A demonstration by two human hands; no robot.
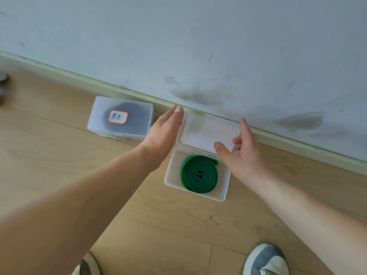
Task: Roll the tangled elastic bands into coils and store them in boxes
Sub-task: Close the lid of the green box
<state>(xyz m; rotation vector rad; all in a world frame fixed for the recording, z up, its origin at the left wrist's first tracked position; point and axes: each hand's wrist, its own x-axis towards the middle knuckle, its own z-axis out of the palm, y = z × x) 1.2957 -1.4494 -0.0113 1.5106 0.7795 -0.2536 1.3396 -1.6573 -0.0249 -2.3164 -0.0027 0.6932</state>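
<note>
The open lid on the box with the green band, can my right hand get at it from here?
Probably yes. The right hand hovers at the right edge of the lid, thumb in front of it, with nothing between. The left hand is beside its left edge, not over it.

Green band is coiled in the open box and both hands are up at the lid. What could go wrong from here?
1. The outer end of the green band sticks out on the hinge side; it may unwind and get pinched under the lid.
2. The open box sits free on the smooth floor, so pressing the lid may slide it; neither left hand nor right hand steadies its base.
</note>
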